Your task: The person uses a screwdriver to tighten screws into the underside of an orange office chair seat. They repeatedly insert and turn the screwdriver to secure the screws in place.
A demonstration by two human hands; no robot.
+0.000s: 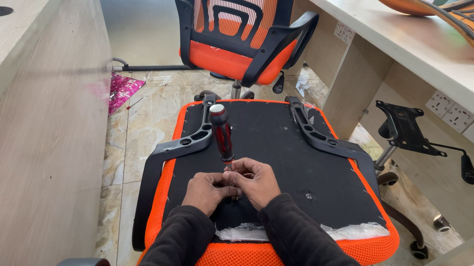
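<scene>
Both my hands work a screwdriver on an upturned chair seat across my lap.

My left hand [209, 188] and right hand [254, 180] pinch the red-and-black screwdriver [221, 133] upright on the orange-edged seat base [308, 171]; desk panels hem both sides, open floor and an assembled chair [240, 20] beyond.

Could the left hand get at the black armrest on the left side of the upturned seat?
Probably yes: the left hand rests on the seat underside, and the black armrest lies uncovered just beside it.
</scene>
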